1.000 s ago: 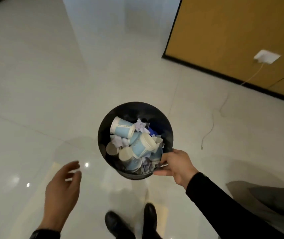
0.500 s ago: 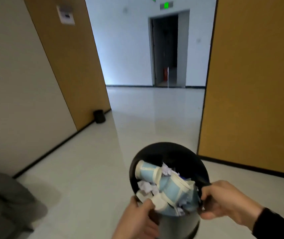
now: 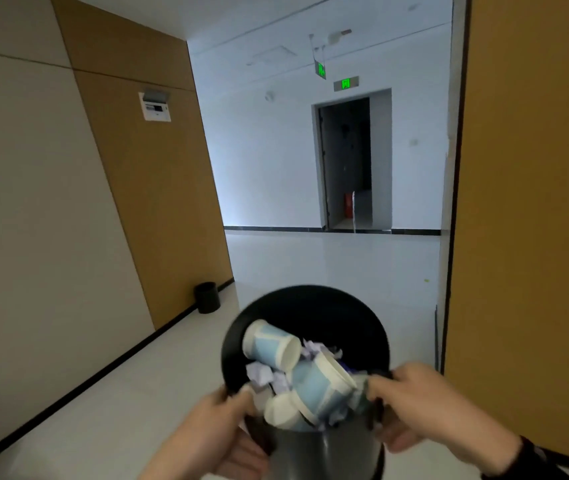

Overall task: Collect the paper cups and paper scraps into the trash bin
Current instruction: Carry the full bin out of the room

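Observation:
A black round trash bin point(image 3: 310, 306) is held up in front of me, low in the head view, tilted a little toward me. It is filled with several blue-and-white paper cups point(image 3: 271, 344) and crumpled pale paper scraps point(image 3: 262, 374). My left hand point(image 3: 214, 434) grips the bin's near left rim. My right hand point(image 3: 428, 410) grips its right rim, a dark sleeve behind the wrist.
A corridor with a glossy white floor runs ahead to a dark doorway point(image 3: 345, 164) under green exit signs. A second small black bin point(image 3: 207, 297) stands by the brown left wall. A brown wall panel point(image 3: 525, 202) stands close on the right.
One second ago the bin stood on the floor with only my right hand at its rim. Both hands have since gripped it and lifted it, and my view has tilted up the corridor.

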